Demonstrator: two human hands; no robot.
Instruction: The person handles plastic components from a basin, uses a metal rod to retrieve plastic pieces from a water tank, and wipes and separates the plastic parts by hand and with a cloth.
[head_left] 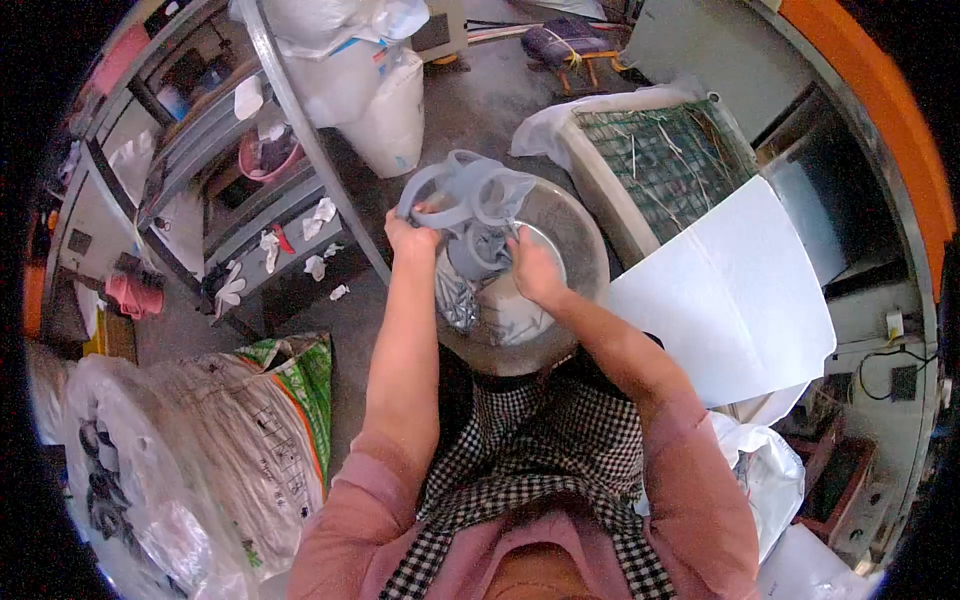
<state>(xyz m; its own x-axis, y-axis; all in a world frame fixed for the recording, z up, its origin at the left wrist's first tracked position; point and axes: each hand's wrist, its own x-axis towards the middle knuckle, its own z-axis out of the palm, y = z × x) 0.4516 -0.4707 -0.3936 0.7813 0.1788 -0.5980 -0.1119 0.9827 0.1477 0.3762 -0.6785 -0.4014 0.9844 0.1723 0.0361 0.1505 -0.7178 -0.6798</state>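
Grey plastic ring-shaped parts (462, 190), joined in a cluster, are held up over a round metal basin (592, 250). My left hand (412, 232) is closed around the large curved piece on the left side. With its fingers closed, my right hand (538, 266) grips the right edge of the same cluster, beside a cup-like ring. Below, the basin contains more grey parts (456, 300), partly hidden by my hands and the cluster. Whether the upper and lower grey pieces are connected, I cannot tell.
A white sheet (735, 300) lies at the right, before a pale crate with green netting (650, 150). White sacks (385, 110) stand behind the basin. A metal frame (310, 140) rises at the left. Clear plastic bags (150, 480) and a woven sack (265, 430) are front left.
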